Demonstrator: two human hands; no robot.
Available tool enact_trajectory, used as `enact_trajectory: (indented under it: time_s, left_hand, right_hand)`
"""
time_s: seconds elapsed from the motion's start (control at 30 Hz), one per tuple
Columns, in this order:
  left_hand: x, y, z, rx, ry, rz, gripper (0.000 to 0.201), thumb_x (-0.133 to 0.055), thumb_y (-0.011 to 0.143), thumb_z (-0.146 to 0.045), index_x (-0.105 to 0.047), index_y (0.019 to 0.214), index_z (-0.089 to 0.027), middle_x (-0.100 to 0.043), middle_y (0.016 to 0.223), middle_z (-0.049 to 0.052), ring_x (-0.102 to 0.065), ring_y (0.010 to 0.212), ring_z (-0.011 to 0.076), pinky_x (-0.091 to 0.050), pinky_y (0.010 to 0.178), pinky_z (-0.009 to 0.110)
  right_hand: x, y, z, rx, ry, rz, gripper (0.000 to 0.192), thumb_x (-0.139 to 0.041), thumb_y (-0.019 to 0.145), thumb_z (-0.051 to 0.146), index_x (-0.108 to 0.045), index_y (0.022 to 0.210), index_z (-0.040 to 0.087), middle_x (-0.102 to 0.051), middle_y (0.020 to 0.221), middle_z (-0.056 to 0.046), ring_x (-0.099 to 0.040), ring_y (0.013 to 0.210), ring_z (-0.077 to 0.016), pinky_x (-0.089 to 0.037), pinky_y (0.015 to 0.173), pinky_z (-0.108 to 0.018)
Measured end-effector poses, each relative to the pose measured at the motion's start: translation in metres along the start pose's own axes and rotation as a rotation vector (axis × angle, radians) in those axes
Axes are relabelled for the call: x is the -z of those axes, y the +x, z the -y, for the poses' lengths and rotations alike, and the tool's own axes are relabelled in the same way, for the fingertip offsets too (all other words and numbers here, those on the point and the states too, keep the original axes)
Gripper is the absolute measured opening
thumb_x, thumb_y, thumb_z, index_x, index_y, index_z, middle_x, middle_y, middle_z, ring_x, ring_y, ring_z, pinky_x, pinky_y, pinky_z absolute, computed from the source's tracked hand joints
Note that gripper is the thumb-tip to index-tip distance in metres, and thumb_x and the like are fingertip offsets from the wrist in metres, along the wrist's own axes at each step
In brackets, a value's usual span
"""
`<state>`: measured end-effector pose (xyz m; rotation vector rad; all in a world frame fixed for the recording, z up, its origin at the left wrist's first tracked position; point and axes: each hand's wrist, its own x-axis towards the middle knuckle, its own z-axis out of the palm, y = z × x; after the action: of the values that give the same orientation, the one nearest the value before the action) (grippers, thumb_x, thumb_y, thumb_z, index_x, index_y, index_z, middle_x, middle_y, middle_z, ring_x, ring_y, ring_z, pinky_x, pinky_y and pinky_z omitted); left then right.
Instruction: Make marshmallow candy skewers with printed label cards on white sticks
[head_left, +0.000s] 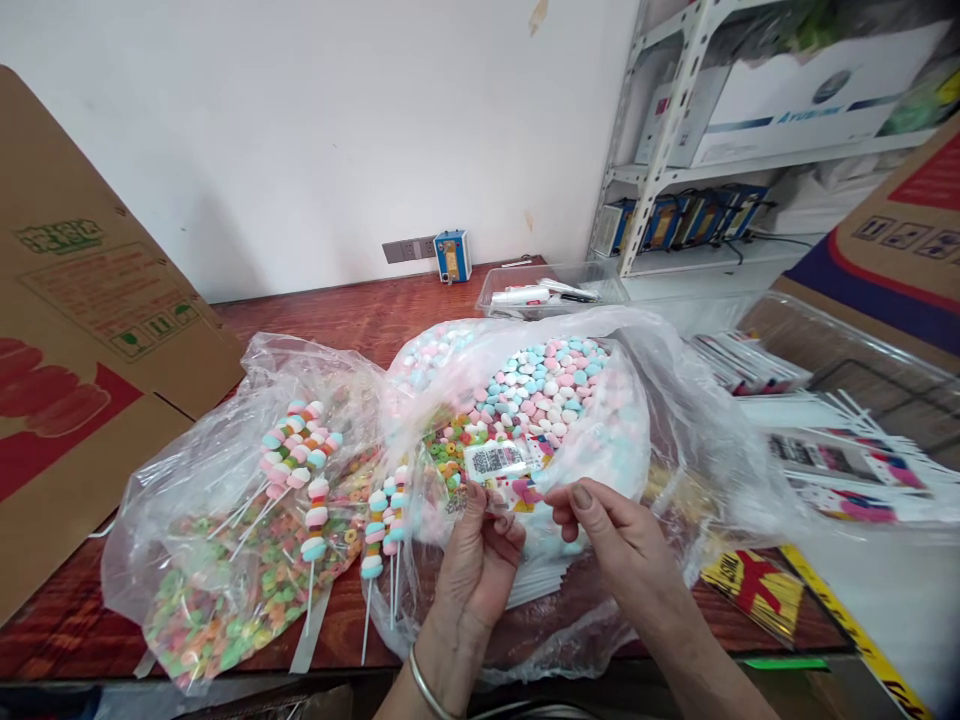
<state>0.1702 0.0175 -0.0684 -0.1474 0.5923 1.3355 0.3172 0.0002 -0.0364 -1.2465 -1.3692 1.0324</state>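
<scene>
A small transparent packet with printed labels point(501, 460) is pinched between the thumb and fingers of my left hand point(478, 565). My right hand point(611, 530) has its thumb and fingers closed at the packet's right edge. Behind them, a large plastic bag point(675, 400) lies spread around pink, blue and white marshmallows point(551, 385). Green and orange gummy rings point(446, 450) show left of the packet. Candy skewers of marshmallows and gummies on white sticks point(317, 520) lie to the left, and several more skewers point(375, 520) rest closer to my left hand.
A bag of gummy rings point(225, 600) lies at the table's left, beside a cardboard box point(97, 330). At right are white sticks and printed packets point(840, 460) and a yellow-and-red packet point(754, 590). A plastic tray point(491, 300) with pens stands behind, near a metal shelf point(667, 120).
</scene>
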Motion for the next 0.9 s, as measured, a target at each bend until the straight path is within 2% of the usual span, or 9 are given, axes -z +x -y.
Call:
enact_trajectory:
  time_s: [0.1,0.23,0.4,0.47,0.57,0.7,0.8,0.9]
  left_hand:
    - [-0.002,-0.001,-0.001,-0.001,-0.033,0.027,0.033,-0.089,0.058,-0.027,-0.061,0.071,-0.015,-0.054,0.056,-0.007,-0.046,0.046,0.0045,-0.041,0.044,0.017]
    - [-0.001,-0.003,0.0,-0.069,-0.005,0.014,0.032,-0.088,0.058,-0.023,-0.063,0.077,-0.016,-0.06,0.064,-0.005,-0.049,0.048,0.0045,-0.043,0.046,0.017]
    - [-0.002,-0.006,0.001,-0.174,0.118,0.026,0.035,-0.09,0.056,-0.026,-0.063,0.076,-0.015,-0.059,0.064,-0.005,-0.051,0.05,0.0055,-0.045,0.047,0.017]
    - [-0.003,-0.006,0.002,-0.221,0.176,0.029,0.036,-0.09,0.055,-0.026,-0.064,0.078,-0.015,-0.062,0.067,-0.004,-0.053,0.053,0.006,-0.045,0.048,0.017]
    - [-0.003,-0.007,0.002,-0.235,0.268,0.018,0.036,-0.09,0.056,-0.026,-0.066,0.081,-0.014,-0.064,0.075,0.0,-0.059,0.061,0.0086,-0.047,0.049,0.017]
    - [-0.003,-0.009,0.001,-0.172,0.338,0.058,0.035,-0.086,0.064,-0.025,-0.069,0.091,-0.012,-0.066,0.085,0.004,-0.059,0.066,0.0088,-0.046,0.051,0.017]
    - [-0.004,-0.011,-0.001,-0.121,0.323,0.118,0.032,-0.082,0.069,-0.023,-0.069,0.097,-0.014,-0.068,0.092,0.005,-0.063,0.075,0.0115,-0.05,0.059,0.02]
    - [-0.004,-0.013,-0.001,-0.103,0.279,0.128,0.024,-0.082,0.069,-0.019,-0.069,0.09,-0.016,-0.068,0.085,0.003,-0.064,0.076,0.012,-0.052,0.064,0.022]
  right_hand:
    - [-0.002,-0.006,0.01,0.181,-0.026,-0.007,0.022,-0.052,0.096,0.038,-0.067,0.104,0.023,-0.063,0.087,-0.002,-0.06,0.081,-0.0168,-0.047,0.074,-0.027]
    - [-0.01,-0.01,0.017,0.362,-0.057,-0.01,0.017,-0.055,0.095,0.028,-0.065,0.109,0.028,-0.061,0.103,-0.002,-0.059,0.098,-0.0162,-0.046,0.086,-0.027]
    - [-0.015,-0.008,0.014,0.327,-0.143,-0.05,0.012,-0.059,0.093,0.028,-0.067,0.102,0.027,-0.058,0.115,-0.003,-0.056,0.112,-0.0165,-0.044,0.095,-0.026]
    - [-0.017,-0.008,0.011,0.283,-0.153,-0.013,0.011,-0.06,0.093,0.03,-0.068,0.1,0.026,-0.056,0.123,-0.004,-0.054,0.118,-0.0184,-0.042,0.1,-0.029]
    - [-0.019,-0.007,0.007,0.234,-0.124,0.07,0.016,-0.054,0.096,0.03,-0.069,0.099,0.024,-0.062,0.116,-0.006,-0.058,0.11,-0.0187,-0.045,0.096,-0.03]
    - [-0.021,-0.008,0.003,0.233,-0.156,0.038,0.022,-0.049,0.099,0.028,-0.07,0.097,0.021,-0.065,0.095,-0.005,-0.061,0.09,-0.0176,-0.048,0.08,-0.028]
    - [-0.021,-0.008,0.002,0.241,-0.176,0.039,0.021,-0.049,0.098,0.026,-0.07,0.097,0.021,-0.064,0.094,-0.005,-0.061,0.09,-0.0179,-0.047,0.08,-0.027]
    - [-0.021,-0.008,0.004,0.255,-0.169,0.054,0.02,-0.05,0.098,0.026,-0.069,0.095,0.021,-0.064,0.094,-0.005,-0.06,0.092,-0.0184,-0.047,0.08,-0.027]
